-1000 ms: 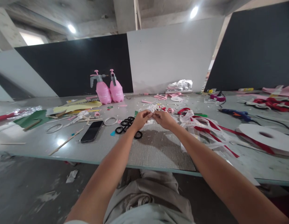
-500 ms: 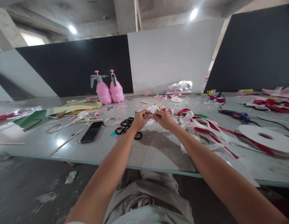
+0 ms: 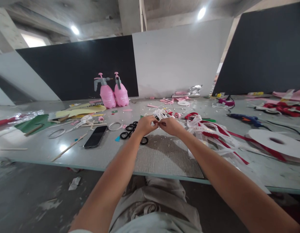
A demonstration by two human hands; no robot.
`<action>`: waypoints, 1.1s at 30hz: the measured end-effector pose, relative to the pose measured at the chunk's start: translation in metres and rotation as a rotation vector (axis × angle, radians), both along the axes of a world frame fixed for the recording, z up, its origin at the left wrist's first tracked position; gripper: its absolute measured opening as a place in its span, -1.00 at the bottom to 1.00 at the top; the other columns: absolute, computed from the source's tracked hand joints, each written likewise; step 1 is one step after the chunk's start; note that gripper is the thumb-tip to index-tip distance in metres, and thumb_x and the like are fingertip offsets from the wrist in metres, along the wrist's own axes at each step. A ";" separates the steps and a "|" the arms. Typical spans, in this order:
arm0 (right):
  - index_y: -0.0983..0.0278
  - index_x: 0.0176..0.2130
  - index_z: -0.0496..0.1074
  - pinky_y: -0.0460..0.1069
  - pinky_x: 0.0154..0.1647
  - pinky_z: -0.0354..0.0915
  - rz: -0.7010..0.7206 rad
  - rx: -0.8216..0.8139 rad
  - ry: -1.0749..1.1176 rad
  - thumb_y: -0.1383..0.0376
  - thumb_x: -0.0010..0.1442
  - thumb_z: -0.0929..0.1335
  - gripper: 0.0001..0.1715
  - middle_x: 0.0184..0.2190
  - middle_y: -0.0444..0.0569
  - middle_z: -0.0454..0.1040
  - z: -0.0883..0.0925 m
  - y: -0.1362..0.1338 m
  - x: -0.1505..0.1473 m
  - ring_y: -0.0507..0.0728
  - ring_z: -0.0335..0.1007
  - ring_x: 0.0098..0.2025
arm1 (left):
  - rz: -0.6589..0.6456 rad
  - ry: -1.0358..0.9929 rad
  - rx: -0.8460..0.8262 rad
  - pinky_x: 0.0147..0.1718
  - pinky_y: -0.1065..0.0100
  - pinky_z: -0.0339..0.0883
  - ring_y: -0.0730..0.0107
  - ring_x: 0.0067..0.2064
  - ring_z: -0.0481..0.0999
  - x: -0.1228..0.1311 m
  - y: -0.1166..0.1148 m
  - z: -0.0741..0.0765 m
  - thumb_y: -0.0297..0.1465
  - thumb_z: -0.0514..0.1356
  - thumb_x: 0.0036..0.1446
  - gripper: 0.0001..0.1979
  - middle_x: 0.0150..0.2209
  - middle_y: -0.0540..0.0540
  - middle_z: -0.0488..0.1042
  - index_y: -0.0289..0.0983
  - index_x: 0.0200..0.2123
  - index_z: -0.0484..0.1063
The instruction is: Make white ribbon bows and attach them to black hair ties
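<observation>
My left hand [image 3: 147, 125] and my right hand [image 3: 171, 125] meet above the middle of the table, fingertips pinched together. What they grip is small and mostly hidden by the fingers. Just behind them is a bundle of white strips [image 3: 161, 114] with some dark parts; whether it is joined to what I hold, I cannot tell. Several black hair ties [image 3: 124, 135] lie by my left wrist. To the right of my right hand are tangled white ribbon [image 3: 196, 122] and red ribbon [image 3: 216, 138]. A dark board [image 3: 162, 161] lies under my forearms.
A phone [image 3: 96, 137], scissors [image 3: 80, 122], and a stick [image 3: 69, 148] lie to the left. Two pink spray bottles [image 3: 121, 94] stand behind. On the right are a blue glue gun [image 3: 244, 119] and a large white ribbon spool [image 3: 277, 144]. A foil roll [image 3: 188, 94] lies near the partition.
My hands stay together at nearly the same spot, with the fingers turned a little. White material seen between the fingertips before is now hidden. More dark and white strips show behind them.
</observation>
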State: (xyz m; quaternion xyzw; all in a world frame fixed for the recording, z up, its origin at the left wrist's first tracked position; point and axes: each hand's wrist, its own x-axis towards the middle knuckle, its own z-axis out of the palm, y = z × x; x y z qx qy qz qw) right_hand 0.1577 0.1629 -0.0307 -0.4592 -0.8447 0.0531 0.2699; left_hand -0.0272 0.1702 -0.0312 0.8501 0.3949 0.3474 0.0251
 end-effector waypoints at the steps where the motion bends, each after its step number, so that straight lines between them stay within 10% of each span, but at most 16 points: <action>1: 0.29 -0.38 0.54 -0.07 -0.46 0.00 -0.007 -0.002 -0.008 0.25 0.18 0.25 -0.70 -0.51 0.00 0.50 0.000 0.000 0.000 0.07 0.30 -0.47 | 0.004 -0.006 -0.006 -0.37 0.41 0.17 0.41 -0.38 0.38 0.000 0.000 0.000 -0.39 0.20 0.02 -0.83 -0.33 -0.07 0.52 -0.22 -0.32 0.58; 23: 0.31 -0.22 0.52 -0.03 -0.40 0.02 -0.131 0.064 -0.212 0.29 0.26 0.18 -0.65 -0.32 0.16 0.56 0.012 -0.007 -0.018 0.18 0.44 -0.32 | 0.196 -0.153 0.010 -0.37 0.38 0.14 0.37 -0.37 0.41 0.005 -0.001 0.002 -0.30 0.27 -0.03 -0.88 -0.36 -0.07 0.53 -0.22 -0.44 0.54; 27: 0.30 -0.25 0.52 -0.04 -0.39 0.03 -0.051 0.088 -0.232 0.26 0.26 0.19 -0.65 -0.35 0.13 0.56 0.013 -0.015 -0.019 0.16 0.41 -0.35 | 0.390 -0.260 0.046 -0.38 0.38 0.14 0.38 -0.41 0.36 -0.011 0.009 -0.001 -0.38 0.22 -0.02 -0.91 -0.44 -0.08 0.49 -0.27 -0.51 0.48; 33: 0.28 -0.24 0.49 -0.07 -0.41 0.02 -0.093 0.130 0.149 0.23 0.26 0.20 -0.67 -0.43 0.00 0.52 0.013 -0.010 -0.005 0.08 0.33 -0.43 | 0.157 -0.595 -0.144 -0.44 0.43 0.19 0.50 -0.49 0.31 -0.023 0.017 0.004 -0.32 0.10 0.09 -0.78 -0.39 -0.04 0.50 -0.29 -0.30 0.49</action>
